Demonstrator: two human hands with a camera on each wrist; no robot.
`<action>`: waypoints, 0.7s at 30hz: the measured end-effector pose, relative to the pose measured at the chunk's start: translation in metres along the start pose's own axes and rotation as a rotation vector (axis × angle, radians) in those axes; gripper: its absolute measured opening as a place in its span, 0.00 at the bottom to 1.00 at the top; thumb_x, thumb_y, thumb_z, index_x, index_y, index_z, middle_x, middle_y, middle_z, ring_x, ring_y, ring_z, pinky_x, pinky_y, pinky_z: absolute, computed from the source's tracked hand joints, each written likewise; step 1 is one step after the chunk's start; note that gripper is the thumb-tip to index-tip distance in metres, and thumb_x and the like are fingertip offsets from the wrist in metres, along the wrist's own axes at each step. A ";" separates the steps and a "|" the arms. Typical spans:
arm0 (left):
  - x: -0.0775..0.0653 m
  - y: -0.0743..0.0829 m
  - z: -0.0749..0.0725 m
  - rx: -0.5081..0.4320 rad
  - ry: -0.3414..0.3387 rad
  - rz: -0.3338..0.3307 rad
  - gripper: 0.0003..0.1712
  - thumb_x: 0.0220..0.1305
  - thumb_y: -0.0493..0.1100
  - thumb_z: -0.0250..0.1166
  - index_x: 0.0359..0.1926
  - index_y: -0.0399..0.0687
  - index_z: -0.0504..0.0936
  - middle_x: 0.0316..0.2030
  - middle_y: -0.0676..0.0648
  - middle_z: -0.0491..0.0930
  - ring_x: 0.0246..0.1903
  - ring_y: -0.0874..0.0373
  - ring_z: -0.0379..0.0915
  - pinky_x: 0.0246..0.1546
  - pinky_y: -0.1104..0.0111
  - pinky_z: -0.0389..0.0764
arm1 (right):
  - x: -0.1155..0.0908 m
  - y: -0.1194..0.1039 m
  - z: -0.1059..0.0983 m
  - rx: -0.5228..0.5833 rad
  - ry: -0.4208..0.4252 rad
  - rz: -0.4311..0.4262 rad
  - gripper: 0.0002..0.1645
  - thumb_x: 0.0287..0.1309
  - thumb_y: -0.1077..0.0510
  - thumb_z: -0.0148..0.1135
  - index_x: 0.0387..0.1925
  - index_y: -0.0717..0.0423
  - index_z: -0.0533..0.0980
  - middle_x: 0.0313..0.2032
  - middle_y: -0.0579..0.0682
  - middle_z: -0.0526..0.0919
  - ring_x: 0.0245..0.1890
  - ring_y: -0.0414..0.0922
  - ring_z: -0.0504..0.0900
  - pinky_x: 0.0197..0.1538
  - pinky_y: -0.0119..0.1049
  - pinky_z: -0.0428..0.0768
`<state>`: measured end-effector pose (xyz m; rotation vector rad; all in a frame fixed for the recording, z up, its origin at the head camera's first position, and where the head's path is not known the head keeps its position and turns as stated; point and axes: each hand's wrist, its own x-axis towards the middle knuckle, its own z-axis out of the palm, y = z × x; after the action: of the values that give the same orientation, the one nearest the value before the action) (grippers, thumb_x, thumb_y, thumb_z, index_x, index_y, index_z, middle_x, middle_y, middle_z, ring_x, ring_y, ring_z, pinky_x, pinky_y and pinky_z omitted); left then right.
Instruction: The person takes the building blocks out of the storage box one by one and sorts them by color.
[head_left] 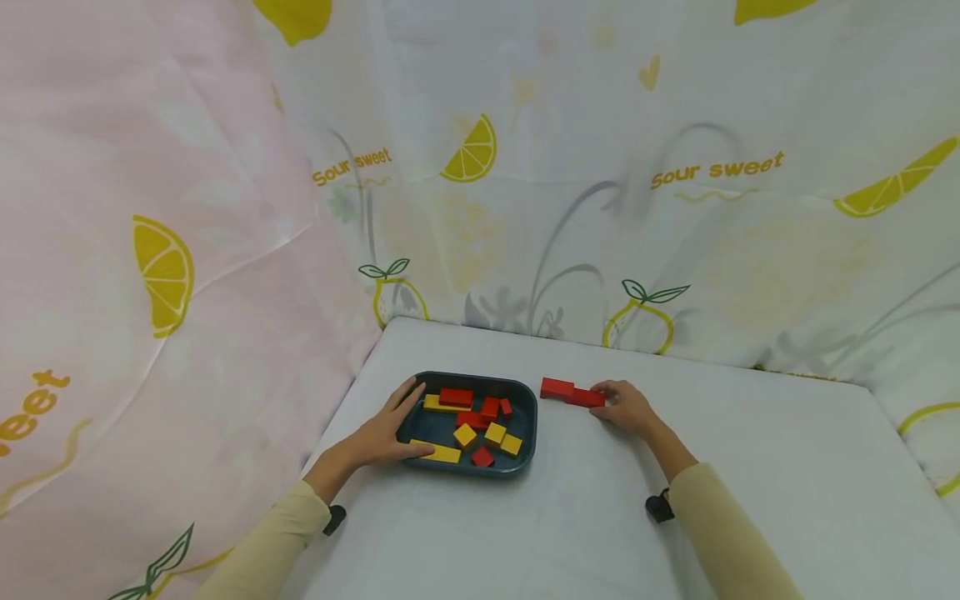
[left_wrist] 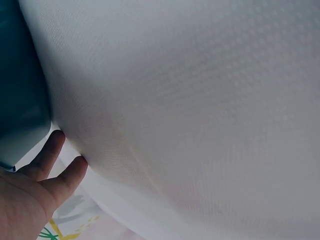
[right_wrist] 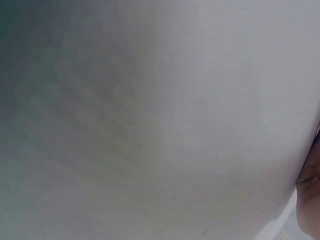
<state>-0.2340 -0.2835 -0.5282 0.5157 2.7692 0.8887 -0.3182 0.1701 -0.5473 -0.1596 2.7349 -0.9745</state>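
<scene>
A dark blue tray [head_left: 472, 472] stands on the table, with several red and yellow wooden blocks in it. At its left end rests my left hand [head_left: 382, 433], fingers spread along the rim and thumb reaching over a yellow block [head_left: 447, 454]. The left wrist view has part of that hand [left_wrist: 37, 192] beside the tray's outer wall [left_wrist: 22, 85]. Right of the tray, my right hand [head_left: 628, 408] pinches the right end of a red block [head_left: 585, 397]. Another red block [head_left: 557, 388] adjoins it on the left. The right wrist view shows only a hand's edge [right_wrist: 310, 200].
A white cloth [head_left: 480, 533] covers the table. Behind and to the left hang lemon-print curtains [head_left: 525, 233], meeting the table's back and left edges. Inside the tray, a red block [head_left: 456, 397] lies on a long yellow block [head_left: 433, 404].
</scene>
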 end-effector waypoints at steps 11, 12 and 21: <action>0.000 -0.001 0.001 0.002 0.001 0.000 0.64 0.53 0.70 0.69 0.80 0.61 0.41 0.79 0.48 0.34 0.74 0.38 0.51 0.64 0.36 0.64 | 0.001 0.000 0.001 0.000 0.007 0.004 0.24 0.59 0.58 0.68 0.56 0.58 0.78 0.54 0.61 0.79 0.53 0.56 0.73 0.56 0.54 0.75; -0.001 -0.002 0.002 0.005 0.003 -0.001 0.64 0.53 0.70 0.69 0.80 0.61 0.41 0.79 0.47 0.34 0.74 0.38 0.51 0.64 0.36 0.64 | 0.001 0.000 0.002 0.001 0.008 0.004 0.23 0.58 0.58 0.68 0.56 0.58 0.78 0.54 0.61 0.79 0.53 0.56 0.73 0.56 0.53 0.75; 0.000 0.001 0.000 0.002 -0.006 -0.010 0.64 0.52 0.71 0.69 0.79 0.62 0.41 0.80 0.49 0.34 0.74 0.40 0.50 0.65 0.37 0.63 | 0.003 0.000 0.002 0.005 0.004 0.018 0.24 0.58 0.57 0.68 0.56 0.59 0.78 0.55 0.62 0.79 0.54 0.57 0.73 0.57 0.55 0.74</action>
<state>-0.2343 -0.2829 -0.5279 0.5038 2.7652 0.8813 -0.3203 0.1686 -0.5495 -0.1321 2.7322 -0.9778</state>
